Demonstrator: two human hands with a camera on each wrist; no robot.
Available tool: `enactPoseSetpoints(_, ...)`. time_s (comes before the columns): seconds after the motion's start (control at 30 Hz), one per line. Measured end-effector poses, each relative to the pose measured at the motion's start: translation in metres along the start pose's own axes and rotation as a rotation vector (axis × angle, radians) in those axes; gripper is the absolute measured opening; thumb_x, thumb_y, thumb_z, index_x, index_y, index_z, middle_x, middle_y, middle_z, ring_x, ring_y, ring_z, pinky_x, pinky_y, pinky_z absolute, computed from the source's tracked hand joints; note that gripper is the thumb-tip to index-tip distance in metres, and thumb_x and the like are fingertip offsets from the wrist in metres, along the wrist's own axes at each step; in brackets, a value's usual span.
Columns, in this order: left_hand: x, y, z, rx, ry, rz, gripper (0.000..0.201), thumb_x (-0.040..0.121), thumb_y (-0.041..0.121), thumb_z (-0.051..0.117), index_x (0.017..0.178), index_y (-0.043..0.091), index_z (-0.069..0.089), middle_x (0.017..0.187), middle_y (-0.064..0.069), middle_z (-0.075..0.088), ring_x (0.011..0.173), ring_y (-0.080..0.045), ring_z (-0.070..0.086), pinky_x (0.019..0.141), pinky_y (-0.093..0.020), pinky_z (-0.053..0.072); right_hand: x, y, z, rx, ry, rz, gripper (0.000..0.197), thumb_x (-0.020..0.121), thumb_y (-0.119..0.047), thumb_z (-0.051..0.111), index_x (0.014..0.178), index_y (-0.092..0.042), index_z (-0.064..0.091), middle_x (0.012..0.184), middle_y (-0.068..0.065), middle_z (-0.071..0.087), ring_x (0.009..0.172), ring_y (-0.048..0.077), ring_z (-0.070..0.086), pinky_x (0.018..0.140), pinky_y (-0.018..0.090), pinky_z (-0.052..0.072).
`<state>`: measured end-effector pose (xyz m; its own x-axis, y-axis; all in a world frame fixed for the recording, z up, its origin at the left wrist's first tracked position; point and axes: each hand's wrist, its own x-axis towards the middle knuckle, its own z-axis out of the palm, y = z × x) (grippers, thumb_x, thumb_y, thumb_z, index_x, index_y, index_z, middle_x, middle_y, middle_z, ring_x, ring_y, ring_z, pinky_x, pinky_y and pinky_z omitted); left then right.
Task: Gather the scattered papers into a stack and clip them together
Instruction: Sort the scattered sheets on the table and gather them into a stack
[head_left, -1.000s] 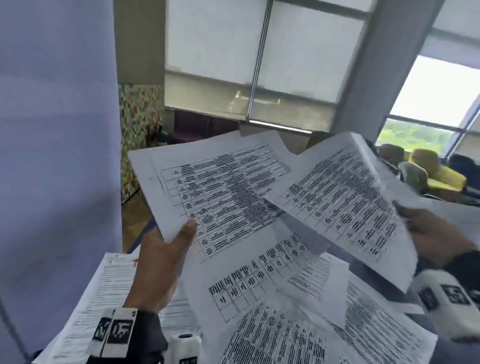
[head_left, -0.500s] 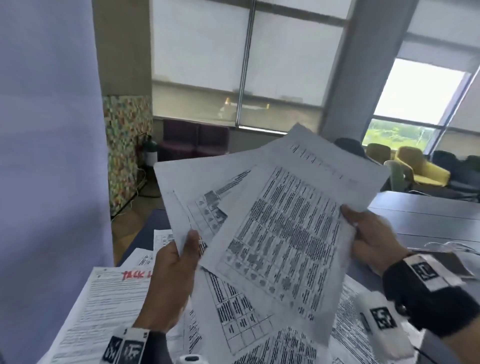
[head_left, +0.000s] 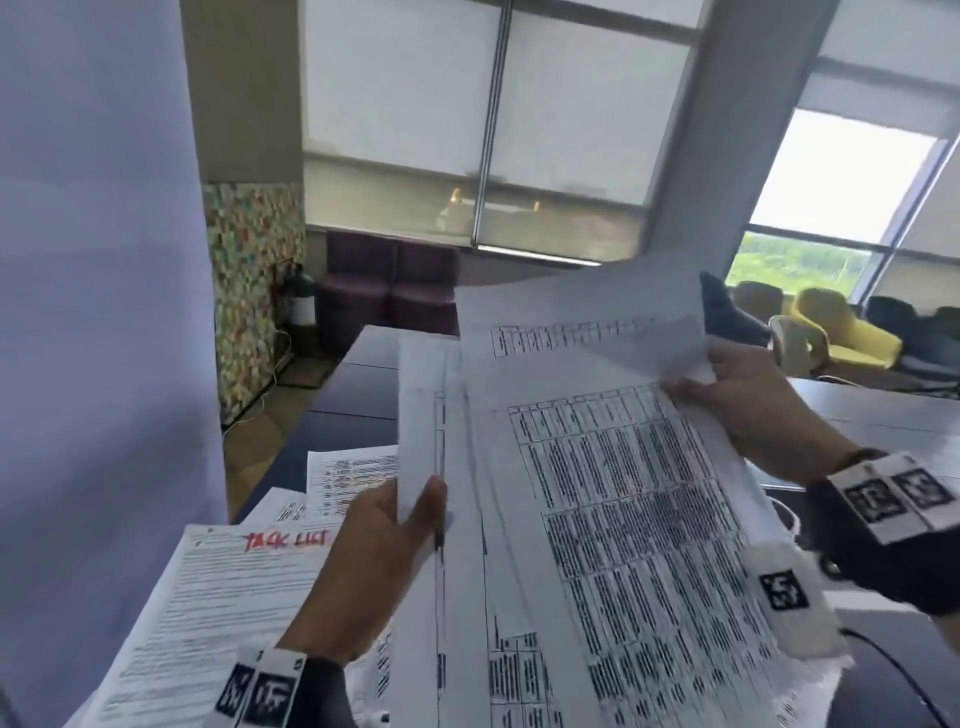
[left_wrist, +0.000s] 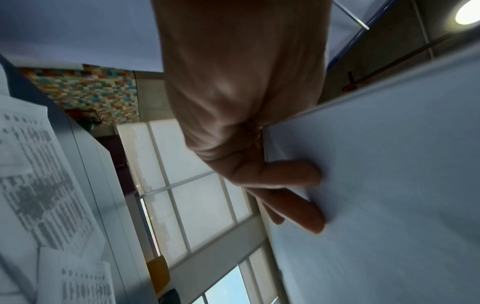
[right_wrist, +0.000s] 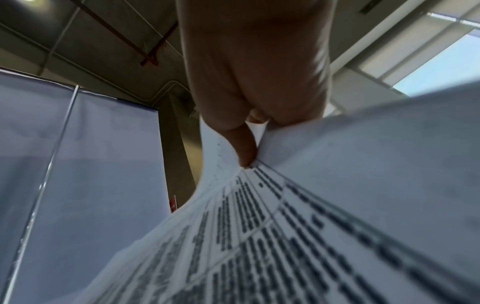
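Note:
Both hands hold a bundle of printed papers up in the air in front of me, tables of black text facing up. My left hand pinches the bundle's left edge, thumb on top; from the left wrist its fingers lie under the blank back of the sheets. My right hand grips the right edge near the top. In the right wrist view a finger is tucked between two of the sheets. No clip is in view.
More sheets lie on the dark table below, one headed "TASK LIST" in red, others behind it. A pale partition stands close on the left. Purple seats and yellow chairs are farther back.
The right hand has brought its sheet over onto the papers in the left hand, and the fanned sheets have drawn together into one overlapping bundle.

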<state>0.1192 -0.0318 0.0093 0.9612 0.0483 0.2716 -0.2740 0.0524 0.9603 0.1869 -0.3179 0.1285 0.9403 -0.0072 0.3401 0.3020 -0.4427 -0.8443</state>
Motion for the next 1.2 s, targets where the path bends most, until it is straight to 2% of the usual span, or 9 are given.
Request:
enactPoseSetpoints(0.07, 0.000, -0.006, 0.002, -0.097, -0.056, -0.032, 0.078, 0.039, 0.084, 0.067, 0.082, 0.019, 0.071, 0.076, 0.012, 0.076, 0.072, 0.000, 0.071, 0.059, -0.011, 0.052, -0.005, 0.006, 0.009, 0.040, 0.017, 0.068, 0.024, 0.087, 0.003, 0.061, 0.110, -0.001, 0.065, 0.096, 0.014, 0.073, 0.081, 0.026, 0.073, 0.071, 0.035, 0.060)
enactPoseSetpoints(0.17, -0.001, -0.009, 0.005, -0.207, -0.121, -0.092, 0.055, 0.051, 0.051, 0.087, 0.095, 0.021, 0.075, 0.095, -0.005, 0.077, 0.089, -0.021, 0.073, 0.069, -0.030, 0.058, -0.017, 0.020, 0.024, 0.191, -0.044, 0.216, 0.017, 0.091, 0.004, 0.053, 0.102, 0.000, 0.065, 0.089, 0.007, 0.075, 0.075, 0.016, 0.072, 0.071, 0.025, 0.059)
enactPoseSetpoints(0.3, -0.003, -0.009, 0.009, -0.131, -0.073, -0.063, 0.029, 0.070, 0.032, 0.083, 0.094, 0.020, 0.073, 0.093, -0.002, 0.077, 0.085, -0.019, 0.073, 0.065, -0.021, 0.056, -0.027, 0.034, 0.031, 0.433, -0.129, 0.476, 0.023, 0.090, 0.004, 0.053, 0.111, 0.010, 0.060, 0.113, 0.029, 0.065, 0.088, 0.032, 0.066, 0.081, 0.044, 0.058)
enactPoseSetpoints(0.43, 0.006, 0.004, 0.009, 0.139, -0.034, 0.059, 0.016, 0.077, 0.032, 0.069, 0.093, 0.030, 0.065, 0.087, 0.002, 0.075, 0.082, -0.007, 0.071, 0.063, -0.014, 0.054, -0.031, 0.021, 0.028, 0.525, 0.043, 0.196, 0.029, 0.087, 0.007, 0.057, 0.116, 0.005, 0.059, 0.091, 0.012, 0.075, 0.072, 0.018, 0.072, 0.060, 0.027, 0.059)
enactPoseSetpoints(0.6, 0.020, 0.022, 0.012, 0.313, 0.024, 0.219, 0.015, 0.091, 0.022, 0.061, 0.089, 0.036, 0.058, 0.090, 0.011, 0.068, 0.083, 0.008, 0.064, 0.062, -0.004, 0.047, -0.046, 0.007, 0.038, 0.211, 0.318, -0.279, 0.026, 0.088, -0.003, 0.062, 0.114, -0.006, 0.059, 0.094, -0.006, 0.074, 0.085, 0.008, 0.069, 0.072, 0.023, 0.056)
enactPoseSetpoints(0.77, 0.012, -0.006, 0.017, 0.299, 0.145, 0.134, 0.026, 0.088, 0.015, 0.066, 0.109, 0.023, 0.054, 0.098, 0.002, 0.066, 0.083, -0.003, 0.064, 0.061, -0.012, 0.047, -0.074, 0.049, 0.059, 0.242, 0.259, -0.184, 0.034, 0.082, -0.015, 0.069, 0.110, -0.017, 0.050, 0.105, 0.002, 0.067, 0.093, 0.009, 0.068, 0.077, 0.027, 0.057)
enactPoseSetpoints(0.87, 0.004, -0.021, 0.023, 0.327, 0.172, 0.127, 0.026, 0.090, 0.015, 0.062, 0.113, 0.018, 0.051, 0.093, 0.006, 0.062, 0.080, 0.006, 0.060, 0.065, -0.016, 0.043, -0.089, 0.079, 0.073, 0.189, 0.176, -0.072, 0.031, 0.087, -0.012, 0.066, 0.112, -0.018, 0.050, 0.107, -0.002, 0.067, 0.096, 0.005, 0.066, 0.083, 0.026, 0.057)
enactPoseSetpoints(1.07, 0.007, -0.006, 0.034, 0.311, 0.182, 0.179, 0.021, 0.095, 0.008, 0.052, 0.113, 0.017, 0.045, 0.094, 0.009, 0.058, 0.077, 0.014, 0.058, 0.060, -0.001, 0.043, -0.085, 0.067, 0.074, 0.148, 0.230, -0.120, 0.028, 0.090, -0.007, 0.062, 0.112, -0.015, 0.047, 0.101, -0.004, 0.064, 0.087, -0.004, 0.063, 0.066, 0.007, 0.049)
enactPoseSetpoints(1.2, 0.008, 0.001, 0.035, 0.283, 0.167, 0.186, 0.033, 0.090, 0.008, 0.060, 0.114, 0.023, 0.043, 0.099, 0.014, 0.059, 0.079, 0.018, 0.058, 0.062, -0.008, 0.046, -0.077, 0.059, 0.058, 0.262, 0.290, -0.146, 0.051, 0.082, -0.008, 0.072, 0.120, -0.018, 0.039, 0.107, -0.007, 0.064, 0.091, -0.004, 0.065, 0.072, 0.011, 0.052)
